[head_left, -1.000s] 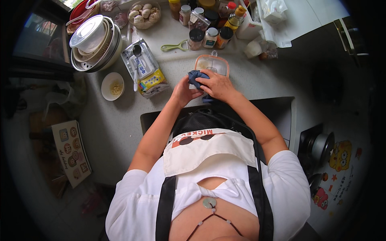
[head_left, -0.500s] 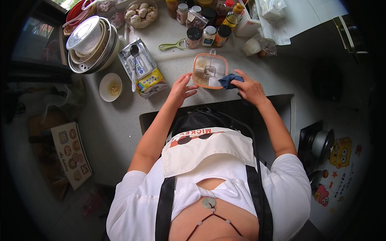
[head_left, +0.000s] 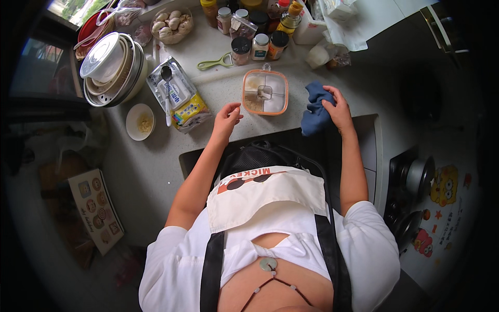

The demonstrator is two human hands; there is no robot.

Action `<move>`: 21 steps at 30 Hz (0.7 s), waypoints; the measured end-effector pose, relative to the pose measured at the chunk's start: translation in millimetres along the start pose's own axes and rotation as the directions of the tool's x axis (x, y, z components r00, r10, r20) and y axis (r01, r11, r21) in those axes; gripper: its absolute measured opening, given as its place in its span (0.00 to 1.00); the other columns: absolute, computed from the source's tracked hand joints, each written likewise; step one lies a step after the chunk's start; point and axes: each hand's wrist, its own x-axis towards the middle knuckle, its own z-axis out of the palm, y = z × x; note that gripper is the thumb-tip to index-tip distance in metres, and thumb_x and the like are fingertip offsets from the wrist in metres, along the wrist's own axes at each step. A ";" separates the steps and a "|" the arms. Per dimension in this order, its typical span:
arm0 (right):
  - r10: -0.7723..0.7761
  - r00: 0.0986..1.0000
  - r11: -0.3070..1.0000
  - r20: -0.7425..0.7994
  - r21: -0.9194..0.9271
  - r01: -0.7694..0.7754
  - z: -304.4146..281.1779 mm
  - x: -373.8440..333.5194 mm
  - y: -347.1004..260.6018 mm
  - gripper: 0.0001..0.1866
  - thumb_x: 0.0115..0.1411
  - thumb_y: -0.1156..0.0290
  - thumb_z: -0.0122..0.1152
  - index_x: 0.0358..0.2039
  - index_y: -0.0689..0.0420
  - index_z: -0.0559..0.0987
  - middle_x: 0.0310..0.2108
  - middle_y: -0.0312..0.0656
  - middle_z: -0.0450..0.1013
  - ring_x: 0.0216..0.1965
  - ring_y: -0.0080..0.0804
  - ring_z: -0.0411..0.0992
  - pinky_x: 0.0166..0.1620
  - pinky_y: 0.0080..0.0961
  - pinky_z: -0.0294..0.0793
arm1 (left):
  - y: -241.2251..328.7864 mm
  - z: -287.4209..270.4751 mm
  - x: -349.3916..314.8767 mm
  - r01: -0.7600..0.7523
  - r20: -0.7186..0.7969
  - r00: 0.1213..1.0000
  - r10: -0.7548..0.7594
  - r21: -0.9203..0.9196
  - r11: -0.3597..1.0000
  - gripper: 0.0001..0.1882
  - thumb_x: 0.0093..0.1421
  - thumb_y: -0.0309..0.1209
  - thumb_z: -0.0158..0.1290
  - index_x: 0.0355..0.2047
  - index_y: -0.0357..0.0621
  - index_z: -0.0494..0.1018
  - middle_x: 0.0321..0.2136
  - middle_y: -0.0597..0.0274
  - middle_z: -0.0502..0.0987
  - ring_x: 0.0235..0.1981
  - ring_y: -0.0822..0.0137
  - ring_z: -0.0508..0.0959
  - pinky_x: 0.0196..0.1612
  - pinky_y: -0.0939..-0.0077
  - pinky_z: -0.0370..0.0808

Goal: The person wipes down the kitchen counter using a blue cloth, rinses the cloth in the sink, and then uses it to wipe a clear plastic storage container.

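Note:
A square clear seasoning box [head_left: 265,113] with an orange rim stands on the counter, divided into compartments with white and brownish contents. My right hand [head_left: 340,110] grips a crumpled blue cloth [head_left: 316,112], held to the right of the box and apart from it. My left hand [head_left: 226,121] is just left of the box, not touching it. Its fingers are loosely bent and slightly apart, with nothing in them. Left of that hand lies a pack of wipes [head_left: 189,111], with a dark-bowled spoon [head_left: 167,93] on top.
A white bowl [head_left: 140,122] with chopped yellowish bits is at left, below stacked basins and colanders [head_left: 112,70]. Behind stand a garlic basket [head_left: 172,25], a green peeler [head_left: 214,63] and several seasoning jars [head_left: 260,48]. The sink [head_left: 364,140] opens near my body; a stove [head_left: 410,182] is right.
My right hand has drawn the blue cloth away from the box's corner, to the right. My left hand has moved back from the box's left side, its fingers more bent.

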 end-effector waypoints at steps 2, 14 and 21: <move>0.006 0.995 0.985 -0.099 0.172 0.012 8.6 -0.5 0.0 0.12 0.54 0.78 0.52 0.41 0.60 0.72 0.41 0.35 0.70 0.42 0.20 0.67 0.45 0.15 0.63 | -1.6 -1.4 -3.5 -0.049 0.008 0.999 0.049 0.038 0.998 0.15 0.59 0.36 0.46 0.45 0.43 0.68 0.40 0.66 0.72 0.37 0.73 0.74 0.41 0.79 0.69; -0.231 0.929 0.913 -0.290 -0.394 0.104 30.0 7.6 -11.9 0.04 0.52 0.72 0.54 0.28 0.57 0.73 0.32 0.43 0.69 0.34 0.41 0.69 0.36 0.32 0.69 | -2.5 -4.0 -7.2 -0.120 -0.004 0.993 0.121 0.061 0.991 0.15 0.58 0.34 0.47 0.43 0.38 0.69 0.34 0.62 0.73 0.33 0.72 0.74 0.36 0.80 0.69; 0.001 0.964 1.000 -0.267 -0.026 -0.008 58.5 35.7 -57.5 0.11 0.50 0.73 0.56 0.36 0.58 0.71 0.37 0.46 0.65 0.29 0.36 0.70 0.35 0.30 0.71 | 3.7 12.3 17.3 -0.316 -0.092 0.928 0.360 0.314 0.895 0.20 0.57 0.32 0.49 0.49 0.39 0.63 0.42 0.55 0.68 0.36 0.69 0.72 0.38 0.77 0.70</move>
